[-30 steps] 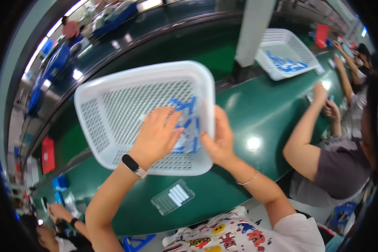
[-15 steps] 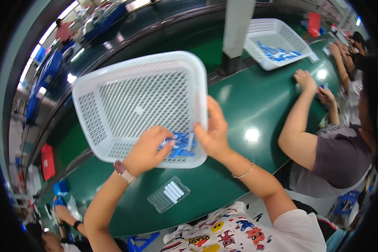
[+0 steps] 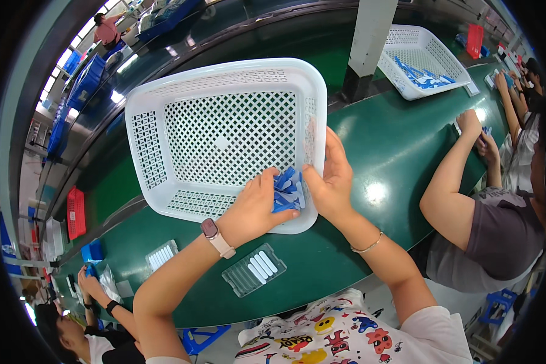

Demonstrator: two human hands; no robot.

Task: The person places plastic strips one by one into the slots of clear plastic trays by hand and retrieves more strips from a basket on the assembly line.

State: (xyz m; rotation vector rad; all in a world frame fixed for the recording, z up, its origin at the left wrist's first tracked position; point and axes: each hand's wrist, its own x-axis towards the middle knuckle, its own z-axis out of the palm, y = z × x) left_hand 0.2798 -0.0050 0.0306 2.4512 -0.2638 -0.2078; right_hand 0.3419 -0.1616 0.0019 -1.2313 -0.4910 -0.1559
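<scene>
We look down on a long green worktop (image 3: 400, 151) that curves across the view, with a white pillar (image 3: 370, 36) rising from its far edge. Largest on it is the white perforated basket (image 3: 224, 130) in front of us, tipped up so that its near corner is lowest — its mesh floor is bare except at that corner. A second white basket (image 3: 421, 57) sits well apart to the right beyond the pillar, with blue pieces lying in it.

Next come the hands. Our left hand (image 3: 255, 209), a watch on its wrist, reaches over the near rim into the low corner, its fingers curled loosely over a small heap of blue strips (image 3: 288, 191); we cannot tell whether they actually pinch any. Our right hand (image 3: 333, 179) is laid against the basket's right wall, thumb inside by the strips and fingers spread flat outside, gripping that wall. The strips lie bunched in the corner between the two hands.

To the right a neighbouring person's arm (image 3: 452, 176) rests on the worktop, well apart from our basket.

Smaller still — a clear ribbed tray (image 3: 253, 270) lies just below our left forearm with a few white strips in its grooves, and a second such tray (image 3: 161, 255) lies to its left.
</scene>
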